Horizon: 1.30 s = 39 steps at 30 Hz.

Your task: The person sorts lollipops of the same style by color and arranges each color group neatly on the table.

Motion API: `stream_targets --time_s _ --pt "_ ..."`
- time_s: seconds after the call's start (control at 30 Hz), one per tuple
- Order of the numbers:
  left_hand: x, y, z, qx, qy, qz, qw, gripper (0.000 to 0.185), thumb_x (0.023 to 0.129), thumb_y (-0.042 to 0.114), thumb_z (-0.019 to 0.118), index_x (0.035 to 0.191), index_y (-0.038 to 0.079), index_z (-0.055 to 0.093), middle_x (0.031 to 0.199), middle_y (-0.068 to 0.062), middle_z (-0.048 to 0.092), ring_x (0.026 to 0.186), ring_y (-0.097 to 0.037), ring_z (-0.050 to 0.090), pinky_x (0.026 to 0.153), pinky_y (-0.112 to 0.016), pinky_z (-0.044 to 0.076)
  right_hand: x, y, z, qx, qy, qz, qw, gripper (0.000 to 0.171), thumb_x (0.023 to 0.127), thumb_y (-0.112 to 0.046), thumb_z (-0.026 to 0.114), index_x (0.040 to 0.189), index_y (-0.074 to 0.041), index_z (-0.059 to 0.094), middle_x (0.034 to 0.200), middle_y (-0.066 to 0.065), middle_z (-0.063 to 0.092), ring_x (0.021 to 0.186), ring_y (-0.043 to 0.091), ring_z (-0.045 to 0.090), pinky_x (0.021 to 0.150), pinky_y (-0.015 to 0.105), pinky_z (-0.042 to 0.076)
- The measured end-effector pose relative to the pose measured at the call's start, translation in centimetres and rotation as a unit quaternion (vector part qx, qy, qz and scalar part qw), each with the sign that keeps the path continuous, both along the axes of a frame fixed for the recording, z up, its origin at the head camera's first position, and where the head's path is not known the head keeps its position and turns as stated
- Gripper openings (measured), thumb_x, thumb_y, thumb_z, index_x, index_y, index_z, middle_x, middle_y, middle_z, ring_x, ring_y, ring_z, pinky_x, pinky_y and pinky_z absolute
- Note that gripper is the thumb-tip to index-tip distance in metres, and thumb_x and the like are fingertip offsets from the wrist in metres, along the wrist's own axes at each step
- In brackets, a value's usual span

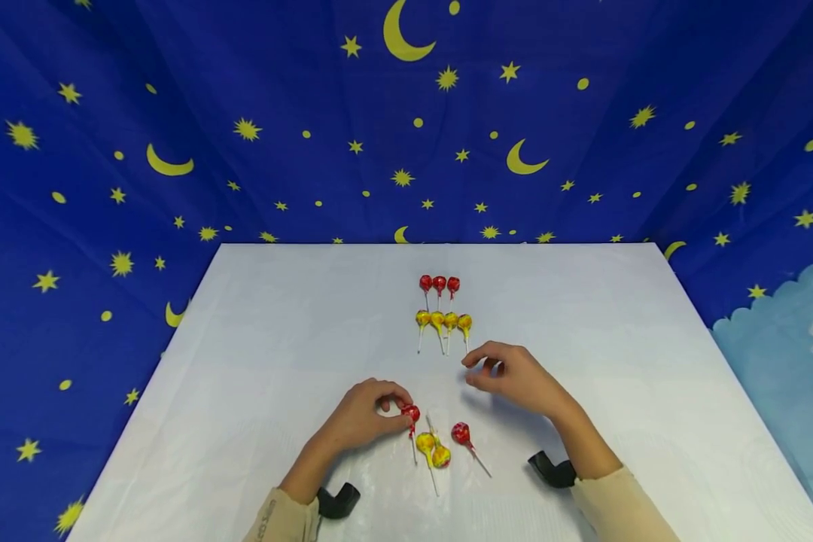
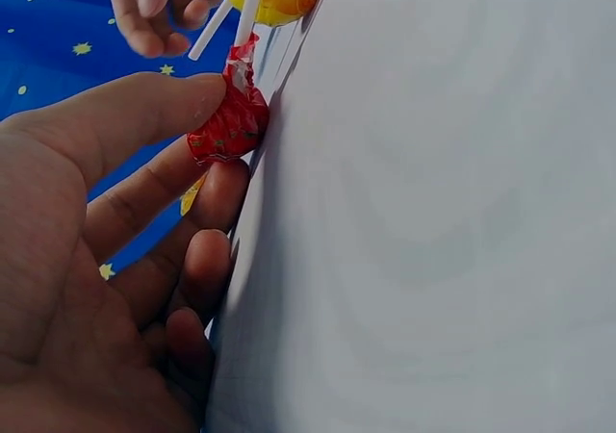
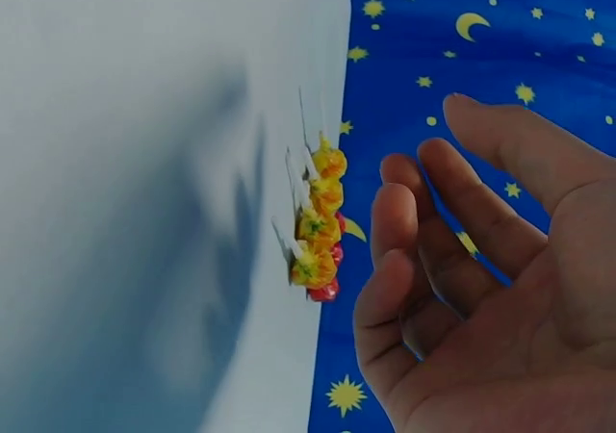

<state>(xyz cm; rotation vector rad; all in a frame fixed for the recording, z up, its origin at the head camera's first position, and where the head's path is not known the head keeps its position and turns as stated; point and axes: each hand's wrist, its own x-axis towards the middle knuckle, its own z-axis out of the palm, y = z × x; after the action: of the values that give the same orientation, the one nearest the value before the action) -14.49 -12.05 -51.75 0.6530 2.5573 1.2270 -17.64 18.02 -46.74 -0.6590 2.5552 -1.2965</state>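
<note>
A: What's gripped?

B: On my feed, the left hand (image 1: 369, 412) pinches a red lollipop (image 1: 412, 413), low at the tabletop (image 1: 278, 324); contact, I can't tell. The right hand (image 1: 515, 376) grips nothing, loosely curved, near the row of yellow lollipops (image 1: 450, 321).

A: Failure modes?

B: My judgement: if I steer the left hand rightward, the lollipop's stick could snag the loose yellow pair (image 1: 425, 444) just beside it. Dipping the right hand could knock that row askew.
</note>
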Motion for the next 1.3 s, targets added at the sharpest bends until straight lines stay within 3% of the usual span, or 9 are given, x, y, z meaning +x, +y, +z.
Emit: stream_targets --time_s 0.4,0.73,1.03,1.3 --pt "-0.1 0.1 0.1 0.0 0.001 0.005 1.0 0.016 0.083 0.037 0.075 0.097 0.033 0.069 0.086 0.011 0.061 0.074 -0.012 0.05 0.066 -0.031 0.04 2.7 -0.6 -1.7 0.003 -0.028 0.077 0.997 0.027 0.084 -0.029 0.075 0.108 -0.017 0.069 0.097 -0.003 0.065 0.081 0.014 0.057 0.073 0.032 0.047" --pt "0.0 0.2 0.5 -0.005 0.007 0.013 0.9999 0.017 0.083 0.037 0.075 0.098 0.032 0.068 0.086 0.01 0.061 0.074 -0.011 0.049 0.066 -0.031 0.04 3.6 -1.1 -2.4 0.038 -0.031 0.111 0.993 0.024 0.081 -0.026 0.079 0.104 -0.023 0.07 0.096 -0.013 0.064 0.085 0.014 0.057 0.075 0.028 0.045" --pt "0.1 0.3 0.4 -0.004 0.007 0.016 0.9998 0.016 0.083 0.035 0.075 0.097 0.031 0.068 0.085 0.01 0.06 0.074 -0.012 0.05 0.065 -0.03 0.04 3.9 -1.2 -2.9 0.046 -0.021 0.112 0.992 0.022 0.081 -0.024 0.078 0.101 -0.025 0.07 0.094 -0.015 0.063 0.083 0.013 0.057 0.074 0.027 0.046" --pt "0.1 0.4 0.4 -0.001 0.009 0.021 0.9997 0.015 0.083 0.032 0.076 0.095 0.03 0.068 0.081 0.009 0.06 0.07 -0.009 0.049 0.062 -0.03 0.041 4.0 -1.4 -3.0 0.046 -0.038 0.097 0.993 0.021 0.081 -0.025 0.079 0.1 -0.025 0.07 0.09 -0.013 0.064 0.081 0.013 0.057 0.071 0.027 0.046"
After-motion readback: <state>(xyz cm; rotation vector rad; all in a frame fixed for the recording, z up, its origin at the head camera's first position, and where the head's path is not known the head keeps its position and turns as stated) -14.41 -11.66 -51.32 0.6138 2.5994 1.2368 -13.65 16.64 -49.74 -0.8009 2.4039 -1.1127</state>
